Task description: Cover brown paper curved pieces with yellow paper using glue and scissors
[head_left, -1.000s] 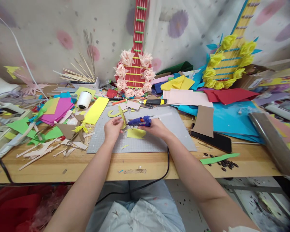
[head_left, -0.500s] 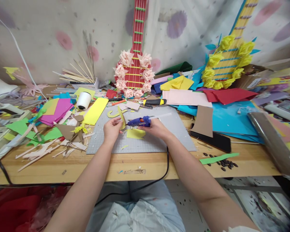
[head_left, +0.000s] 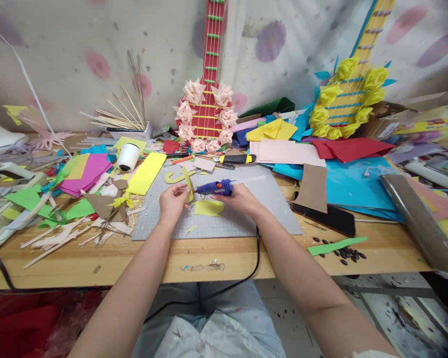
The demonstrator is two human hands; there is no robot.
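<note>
My left hand (head_left: pixel 172 202) pinches a curved yellow foam strip (head_left: pixel 188 183), holding it upright over the grey cutting mat (head_left: pixel 269 209). My right hand (head_left: pixel 239 197) grips a blue glue gun (head_left: pixel 216 187); its nozzle points left and touches the strip. A clear glue stick pokes out of the gun's back end. A yellow foam square (head_left: pixel 209 208) lies flat on the mat between my hands, and a yellow hook-shaped cutout (head_left: pixel 173 176) lies just behind the strip. The gun's black cord (head_left: pixel 242 278) drops over the table's front edge.
Coloured foam sheets and scraps cover the wooden table (head_left: pixel 224 258). A white spool (head_left: pixel 128 156) stands at the left, a yellow-black knife (head_left: pixel 238 158) behind the mat. Two paper guitars, red (head_left: pixel 207 117) and yellow (head_left: pixel 349 99), lean on the wall. A brown card (head_left: pixel 313 188) and foil roll (head_left: pixel 414 219) lie right.
The view has shifted slightly. Both hands stay in place, with the glue gun's nozzle held against the yellow strip.
</note>
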